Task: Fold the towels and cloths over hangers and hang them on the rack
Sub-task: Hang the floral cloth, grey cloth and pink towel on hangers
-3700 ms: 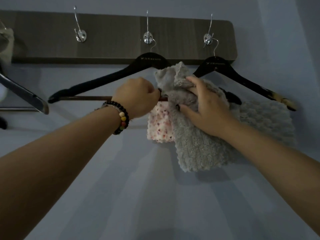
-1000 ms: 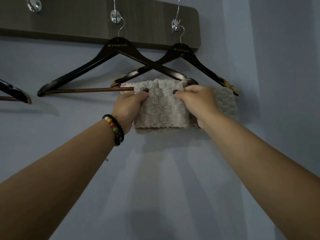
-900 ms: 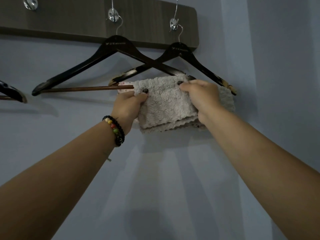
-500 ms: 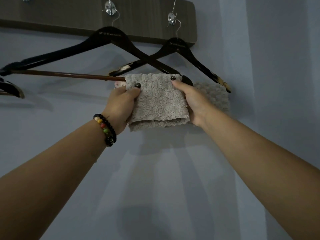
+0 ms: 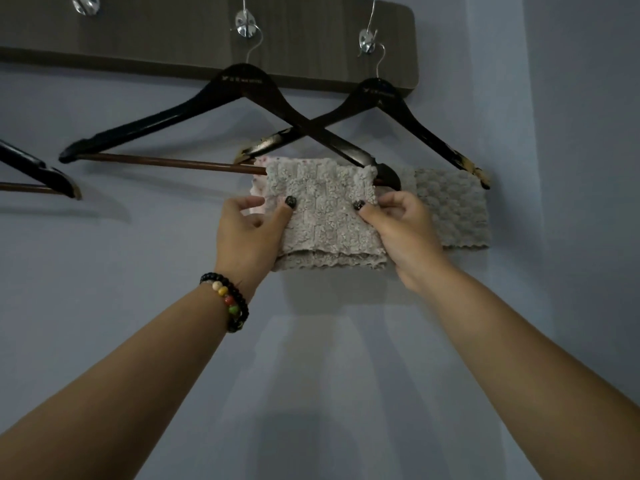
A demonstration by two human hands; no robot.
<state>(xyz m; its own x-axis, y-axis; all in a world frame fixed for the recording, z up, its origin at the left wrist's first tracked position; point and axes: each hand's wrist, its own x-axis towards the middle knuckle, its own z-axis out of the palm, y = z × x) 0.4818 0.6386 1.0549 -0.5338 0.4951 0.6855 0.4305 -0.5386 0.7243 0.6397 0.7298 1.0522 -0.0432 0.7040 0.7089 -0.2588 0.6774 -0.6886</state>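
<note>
At frame centre, the left hand and right hand each pinch a side of the grey towel, already draped over the middle hanger; another towel hangs to its right.

Grey cloth showing nubby, matt pile; hanger showing glossy dark wood; hooks gleaming metal.

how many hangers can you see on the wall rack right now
3. The middle hanger carries the grey cloth; the right hanger crosses behind it; the left hanger is cut off. More may hang outside the picture.
</note>
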